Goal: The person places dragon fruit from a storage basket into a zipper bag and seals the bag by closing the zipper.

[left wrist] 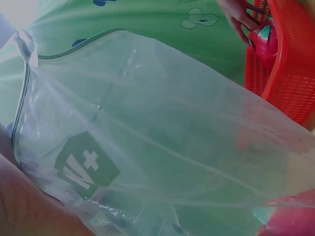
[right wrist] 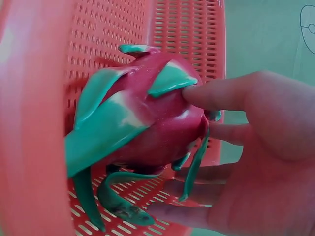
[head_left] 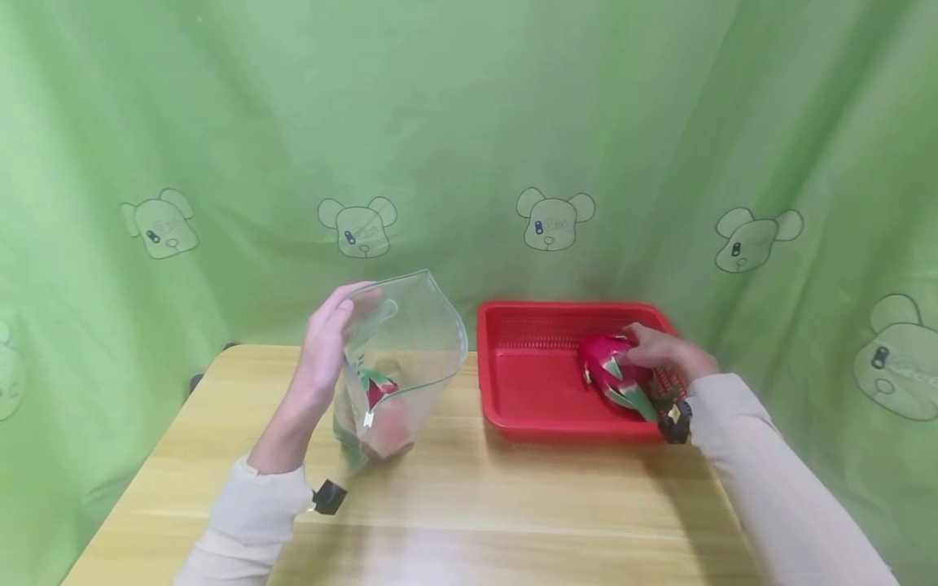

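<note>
My left hand (head_left: 322, 346) grips the rim of a clear zip bag (head_left: 421, 325), thumb on the near side and fingers behind the plastic. The bag's mouth gapes toward the right, and a white slider hangs at its edge. Red and green dragon fruit (head_left: 379, 391) shows through the lower part of the bag. Inside a red plastic basket (head_left: 513, 391), my right hand (head_left: 657, 348) holds another dragon fruit (right wrist: 162, 113), which has green leafy scales. In the right wrist view the thumb presses its upper side while the fingers reach around and below it, partly hidden.
Both the bag and the basket are at a light wooden table (head_left: 454, 513); the basket stands at the back right, its walls slotted. Behind the table hangs a green curtain (head_left: 454, 122) printed with bear heads.
</note>
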Demonstrator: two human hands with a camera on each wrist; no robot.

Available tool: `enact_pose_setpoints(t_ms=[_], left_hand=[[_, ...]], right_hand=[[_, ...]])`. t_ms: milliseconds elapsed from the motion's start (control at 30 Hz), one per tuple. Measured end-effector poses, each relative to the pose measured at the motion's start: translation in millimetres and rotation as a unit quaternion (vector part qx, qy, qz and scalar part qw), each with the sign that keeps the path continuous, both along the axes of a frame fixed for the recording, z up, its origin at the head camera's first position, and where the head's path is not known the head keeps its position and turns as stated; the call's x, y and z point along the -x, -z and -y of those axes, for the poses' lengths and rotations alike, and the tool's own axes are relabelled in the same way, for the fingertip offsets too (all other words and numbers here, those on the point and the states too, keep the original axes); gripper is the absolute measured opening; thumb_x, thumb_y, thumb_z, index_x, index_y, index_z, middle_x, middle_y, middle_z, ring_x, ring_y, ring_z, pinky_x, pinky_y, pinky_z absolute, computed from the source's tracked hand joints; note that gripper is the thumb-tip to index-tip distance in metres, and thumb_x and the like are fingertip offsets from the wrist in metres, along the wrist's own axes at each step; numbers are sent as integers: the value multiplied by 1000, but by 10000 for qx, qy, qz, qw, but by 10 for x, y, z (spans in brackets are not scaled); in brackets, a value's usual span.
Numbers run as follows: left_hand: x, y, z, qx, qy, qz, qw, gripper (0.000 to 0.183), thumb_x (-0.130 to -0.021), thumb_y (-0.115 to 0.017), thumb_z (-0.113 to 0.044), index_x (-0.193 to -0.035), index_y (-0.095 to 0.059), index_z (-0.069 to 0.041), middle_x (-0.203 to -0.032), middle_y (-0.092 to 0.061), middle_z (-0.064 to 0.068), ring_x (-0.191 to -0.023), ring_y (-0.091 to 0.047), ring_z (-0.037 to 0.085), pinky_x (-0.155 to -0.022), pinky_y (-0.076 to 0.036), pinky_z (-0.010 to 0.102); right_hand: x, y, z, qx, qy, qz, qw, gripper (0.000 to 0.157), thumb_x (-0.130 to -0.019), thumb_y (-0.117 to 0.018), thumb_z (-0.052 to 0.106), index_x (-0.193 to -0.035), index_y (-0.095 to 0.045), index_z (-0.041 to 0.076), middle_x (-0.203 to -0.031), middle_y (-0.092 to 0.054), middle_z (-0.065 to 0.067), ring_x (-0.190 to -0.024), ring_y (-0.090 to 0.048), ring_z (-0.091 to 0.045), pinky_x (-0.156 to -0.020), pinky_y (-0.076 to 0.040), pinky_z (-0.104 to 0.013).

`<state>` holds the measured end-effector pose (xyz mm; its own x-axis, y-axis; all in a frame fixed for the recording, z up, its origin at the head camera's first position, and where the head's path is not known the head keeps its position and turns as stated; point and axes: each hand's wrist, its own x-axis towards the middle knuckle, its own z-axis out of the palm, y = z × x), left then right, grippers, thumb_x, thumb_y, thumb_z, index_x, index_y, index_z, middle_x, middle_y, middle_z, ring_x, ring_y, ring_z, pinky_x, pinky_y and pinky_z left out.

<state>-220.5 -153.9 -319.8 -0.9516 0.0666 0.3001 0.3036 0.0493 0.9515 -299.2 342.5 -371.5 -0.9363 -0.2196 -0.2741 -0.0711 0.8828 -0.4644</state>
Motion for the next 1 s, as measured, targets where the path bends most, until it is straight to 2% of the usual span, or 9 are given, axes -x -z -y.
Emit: enact_pose_setpoints(t_ms=[67, 267, 533, 600, 700, 833, 867, 933, 1000], left_hand=[[-4, 0, -3, 14, 14, -3, 10000, 43, -111, -28, -18, -145, -52, -5, -143, -59, 14, -133, -54, 28, -118, -33, 49], [-21, 20, -6, 64, 31, 58, 10000, 43, -111, -28, -19, -145, -53, -7, -144, -58, 13, -133, -53, 27, -119, -32, 51], [-38, 32, -8, 108, 56, 28, 9999, 43, -111, -29, -19, -145, -52, -7, -144, -58, 12, -133, -52, 25, -119, -31, 50], [-39, 38, -7, 102, 57, 35, 9999, 43, -111, -29, -19, -145, -52, -7, -144, -58, 12, -133, -52, 25, -119, -31, 50], [-41, 42, -8, 100, 60, 32, 9999, 43, -111, -29, -19, -145, -53, -7, -144, -58, 13, -133, -52, 25, -119, -31, 49], [-41, 41, -11, 113, 64, 12, 9999, 43, -111, -29, -19, -145, -53, -6, -144, -58, 13, -134, -52, 26, -119, -30, 50], [-39, 39, -14, 104, 63, 6, 9999, 43, -111, -29, -19, -145, -53, -6, -144, -58, 13, -134, -51, 26, -119, -30, 51], [-34, 33, -21, 97, 53, -7, 9999, 44, -111, -29, -19, -145, -53, -6, -144, -57, 13, -134, -51, 26, -119, -30, 52], [-29, 25, -33, 97, 63, -26, 9999, 44, -111, -29, -19, -145, -53, -6, -145, -57, 13, -135, -51, 26, -119, -30, 52]], right_hand=[[3, 33, -20, 10, 31, 105, 9999, 71, -95, -62, 20, -145, -29, -18, -137, -43, -40, -127, -43, -53, -107, -39, -68], [-11, 91, -55, 598, 134, 663, 9959, 74, -95, -61, 20, -149, -25, -14, -137, -40, -35, -127, -39, -48, -108, -38, -67], [-32, 101, -46, 812, 332, 1021, 9909, 82, -94, -60, 19, -156, -15, -10, -147, -30, -37, -139, -25, -55, -111, -29, -73], [-56, 88, -42, 828, 353, 1198, 9887, 87, -91, -62, 17, -158, -10, -8, -150, -24, -38, -141, -22, -57, -110, -29, -74], [-128, 46, -25, 794, 509, 1397, 9857, 100, -89, -67, 22, -161, -2, -3, -162, -10, -35, -145, -12, -58, -111, -26, -76], [-220, 14, -10, 1247, 1260, 1892, 9658, 116, -86, -75, 33, -163, 10, 14, -166, 14, -28, -146, 1, -55, -111, -29, -73], [-228, 16, -4, 1310, 1337, 1929, 9632, 119, -85, -77, 35, -163, 11, 15, -166, 15, -28, -145, 0, -55, -111, -31, -72], [-227, 22, 6, 1364, 1433, 1948, 9607, 124, -83, -80, 38, -162, 13, 16, -165, 17, -29, -144, -1, -55, -110, -33, -71], [-217, 27, 9, 1221, 1292, 1835, 9668, 124, -85, -79, 41, -161, 15, 12, -164, 17, -30, -144, 0, -56, -111, -31, -72]])
